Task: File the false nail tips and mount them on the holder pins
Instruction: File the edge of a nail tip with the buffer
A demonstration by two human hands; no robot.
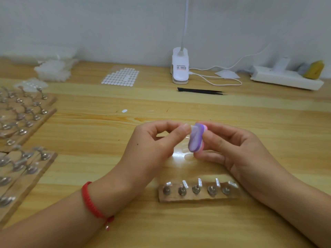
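While the left hand (161, 138) pinches a clear nail tip (192, 130) against the purple file block (196, 138) in the grip of the right hand (232, 149) above the tabletop's (98, 140) middle, filing seems underway, with loose tips (187, 155) beneath and mounting on the near-edge holder (197, 198) still to do.

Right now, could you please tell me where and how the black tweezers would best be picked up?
Probably at mid-length of the black tweezers, pinching from above across both arms. They lie flat on the table, joined end left, fine tips right, so the middle likely balances best and keeps fingers off the points.
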